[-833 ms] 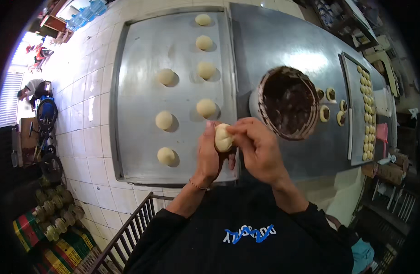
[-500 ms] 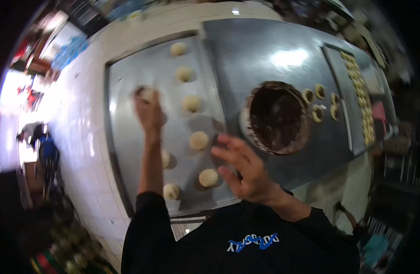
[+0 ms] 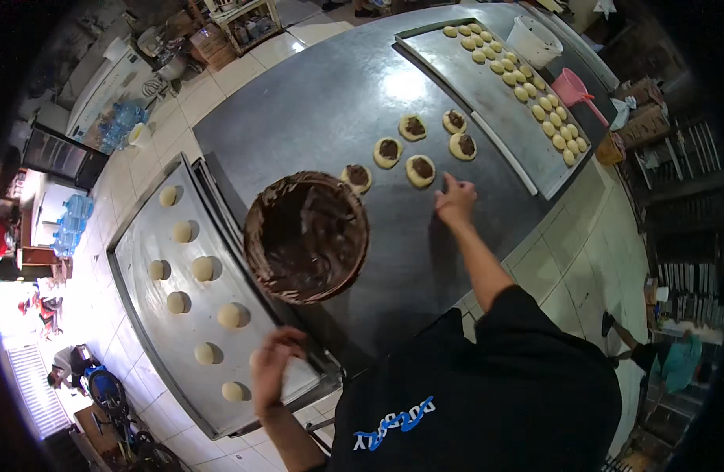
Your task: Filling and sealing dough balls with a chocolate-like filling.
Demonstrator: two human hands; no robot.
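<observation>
My left hand (image 3: 275, 363) is over the near right corner of a metal baking tray (image 3: 260, 413), its fingers loosely bent and apart, with nothing visible in them. Pale round dough balls (image 3: 229, 315) sit on that tray in two rows. My right hand (image 3: 456, 198) reaches over the steel table, fingers apart and empty, just short of a dough round with a dark chocolate filling (image 3: 420, 171). Several more filled rounds (image 3: 388, 153) lie around it. Between my hands stands a round tub (image 3: 252, 236) of dark chocolate paste, its rim thickly smeared.
A second tray (image 3: 425, 47) at the far right carries many small dough pieces (image 3: 522, 93) in rows. A white bar (image 3: 504, 153) lies along its edge. Beyond it are a white bucket (image 3: 534, 41) and a pink dipper (image 3: 568, 88). Another person (image 3: 677, 362) is at the right.
My left hand has let go of a dough ball onto the tray and drawn back toward me. My right hand has moved right, past the tub to the filled rounds. The view has turned right.
</observation>
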